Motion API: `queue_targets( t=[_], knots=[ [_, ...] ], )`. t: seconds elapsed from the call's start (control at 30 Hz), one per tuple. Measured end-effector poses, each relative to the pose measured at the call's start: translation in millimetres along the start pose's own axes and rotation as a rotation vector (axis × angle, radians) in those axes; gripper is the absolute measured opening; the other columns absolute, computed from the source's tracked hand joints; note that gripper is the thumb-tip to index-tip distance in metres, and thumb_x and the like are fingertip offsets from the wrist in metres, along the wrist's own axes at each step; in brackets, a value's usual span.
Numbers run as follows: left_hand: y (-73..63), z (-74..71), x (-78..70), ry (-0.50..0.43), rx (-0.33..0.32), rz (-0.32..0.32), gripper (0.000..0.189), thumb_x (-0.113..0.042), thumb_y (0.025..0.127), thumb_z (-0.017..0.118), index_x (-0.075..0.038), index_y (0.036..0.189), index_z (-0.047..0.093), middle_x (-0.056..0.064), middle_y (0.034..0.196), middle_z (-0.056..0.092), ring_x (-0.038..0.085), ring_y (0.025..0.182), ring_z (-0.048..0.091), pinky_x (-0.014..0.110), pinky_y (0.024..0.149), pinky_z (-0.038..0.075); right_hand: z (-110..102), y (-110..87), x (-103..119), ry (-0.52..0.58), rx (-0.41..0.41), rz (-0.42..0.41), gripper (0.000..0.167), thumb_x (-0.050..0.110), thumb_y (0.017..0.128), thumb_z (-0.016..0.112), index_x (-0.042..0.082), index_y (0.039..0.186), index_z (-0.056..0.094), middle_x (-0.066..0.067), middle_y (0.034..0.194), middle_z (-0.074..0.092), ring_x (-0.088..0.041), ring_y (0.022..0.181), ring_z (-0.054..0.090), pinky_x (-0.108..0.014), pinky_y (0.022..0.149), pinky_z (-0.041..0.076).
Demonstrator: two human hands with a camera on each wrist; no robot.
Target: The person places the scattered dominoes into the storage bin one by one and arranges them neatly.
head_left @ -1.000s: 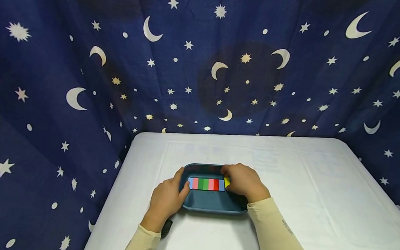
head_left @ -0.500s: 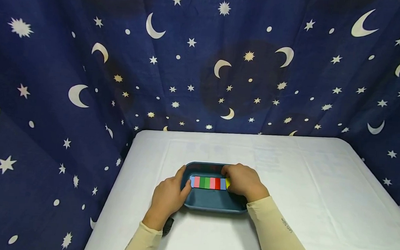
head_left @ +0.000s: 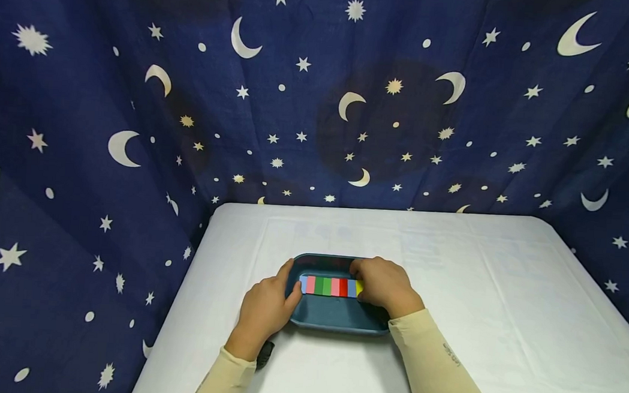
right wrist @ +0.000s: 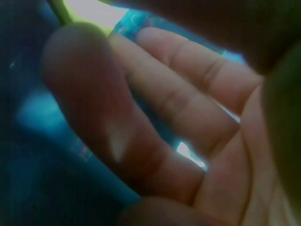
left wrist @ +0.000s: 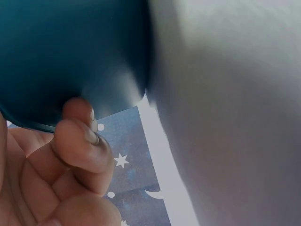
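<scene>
A dark teal tray [head_left: 334, 318] lies on the table in the head view. Across its middle runs a tight row of coloured blocks [head_left: 327, 286]: blue, pink, green, red and more. My left hand [head_left: 265, 308] grips the tray's left end, thumb over the rim beside the first blue block. In the left wrist view its fingers [left wrist: 77, 134] curl at the tray's underside. My right hand [head_left: 387, 287] reaches over the right end and holds the yellow block [head_left: 359, 287], the last of the row. Most of that block is hidden by the hand; a fingertip meets it in the right wrist view.
A white cloth covers the table [head_left: 502, 304]. Behind and on both sides hangs a dark blue curtain [head_left: 298, 111] with moons and stars. A black strap piece [head_left: 264, 354] shows beside the left wrist.
The yellow block has settled closer in line with the row's right end, under the right hand. The left hand keeps its hold, and the head view has shifted slightly.
</scene>
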State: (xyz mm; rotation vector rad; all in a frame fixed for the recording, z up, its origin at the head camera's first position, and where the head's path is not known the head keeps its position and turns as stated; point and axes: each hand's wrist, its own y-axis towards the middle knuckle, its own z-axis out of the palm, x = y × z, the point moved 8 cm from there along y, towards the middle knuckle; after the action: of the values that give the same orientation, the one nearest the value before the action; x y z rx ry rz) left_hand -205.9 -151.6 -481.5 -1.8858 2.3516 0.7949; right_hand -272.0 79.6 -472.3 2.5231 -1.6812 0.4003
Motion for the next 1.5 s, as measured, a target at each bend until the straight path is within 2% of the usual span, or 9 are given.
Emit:
queue_targets(
  t=[0.27,0.5,0.77,0.97,1.07,1.2,1.27,1.33,1.5],
  knots=[
    [1.0,2.2,-7.2,-0.017,0.000,0.018,0.059,-0.042,0.102,0.066,-0.010,0.151,0.057,0.013,0.080,0.074,0.025,0.061,0.068,0.041,0.050,0.051,-2,-8.4,-4,0.022,-0.006,0.012,0.047,0.019,0.069,0.096,0.017,0.113,0.078,0.007,0.092,0.073,-0.020,0.085,0.062,-0.047,0.074,0.053],
    [1.8,3.8,-7.2,-0.013,0.002,0.037,0.060,-0.045,0.103,0.062,-0.010,0.152,0.057,0.011,0.078,0.072,0.023,0.060,0.067,0.041,0.050,0.050,-9,-16.3,-1,0.091,0.003,0.010,0.049,0.029,0.079,0.091,0.014,0.122,0.075,0.000,0.104,0.074,-0.021,0.092,0.062,-0.050,0.085,0.055],
    [1.1,1.3,0.9,-0.013,0.011,0.020,0.060,-0.044,0.103,0.063,-0.011,0.152,0.057,0.011,0.077,0.072,0.022,0.058,0.065,0.040,0.049,0.049,-32,-37.5,9,0.103,-0.141,-0.035,0.059,0.037,0.085,0.085,0.017,0.138,0.068,-0.004,0.124,0.073,-0.022,0.109,0.068,-0.051,0.093,0.054],
    [-5.4,-1.7,11.0,0.001,0.028,0.000,0.059,-0.045,0.103,0.063,-0.011,0.151,0.057,0.013,0.081,0.074,0.024,0.059,0.067,0.041,0.049,0.050,-45,-59.9,15,0.147,-0.204,-0.065,0.062,0.036,0.083,0.087,0.019,0.139,0.067,-0.003,0.129,0.071,-0.022,0.112,0.067,-0.052,0.095,0.054],
    [-0.2,-1.6,12.9,0.009,0.018,-0.005,0.059,-0.044,0.102,0.064,-0.011,0.151,0.058,0.013,0.080,0.073,0.025,0.058,0.066,0.041,0.048,0.049,-58,-68.3,10,0.142,-0.268,-0.075,0.067,0.039,0.084,0.088,0.019,0.143,0.064,-0.003,0.126,0.072,-0.022,0.107,0.069,-0.051,0.088,0.056],
    [19.0,0.6,10.5,0.013,-0.002,0.009,0.059,-0.044,0.103,0.062,-0.009,0.151,0.058,0.013,0.078,0.072,0.025,0.057,0.066,0.040,0.046,0.048,-78,-74.5,-6,0.109,-0.378,-0.059,0.075,0.039,0.083,0.089,0.020,0.149,0.058,-0.004,0.120,0.072,-0.019,0.089,0.070,-0.046,0.071,0.056],
    [28.7,2.3,10.2,0.016,-0.009,0.006,0.059,-0.044,0.103,0.061,-0.009,0.151,0.058,0.013,0.079,0.073,0.025,0.057,0.066,0.041,0.046,0.048,-84,-76.6,-15,0.099,-0.415,-0.044,0.077,0.038,0.084,0.088,0.019,0.152,0.055,-0.006,0.119,0.072,-0.020,0.085,0.068,-0.045,0.067,0.054],
    [35.3,4.0,11.1,0.026,-0.006,-0.008,0.059,-0.045,0.103,0.060,-0.009,0.151,0.058,0.013,0.081,0.073,0.025,0.058,0.066,0.041,0.046,0.048,-85,-79.2,-23,0.101,-0.429,-0.027,0.077,0.037,0.086,0.087,0.018,0.152,0.054,-0.006,0.120,0.071,-0.022,0.085,0.067,-0.044,0.066,0.053],
    [35.3,7.3,16.6,0.047,0.029,-0.034,0.059,-0.046,0.103,0.060,-0.012,0.151,0.058,0.013,0.082,0.074,0.026,0.059,0.067,0.040,0.046,0.047,-71,-90.5,-40,0.138,-0.432,0.020,0.070,0.032,0.087,0.086,0.013,0.148,0.057,-0.008,0.121,0.071,-0.023,0.083,0.066,-0.043,0.066,0.051]
  ],
)
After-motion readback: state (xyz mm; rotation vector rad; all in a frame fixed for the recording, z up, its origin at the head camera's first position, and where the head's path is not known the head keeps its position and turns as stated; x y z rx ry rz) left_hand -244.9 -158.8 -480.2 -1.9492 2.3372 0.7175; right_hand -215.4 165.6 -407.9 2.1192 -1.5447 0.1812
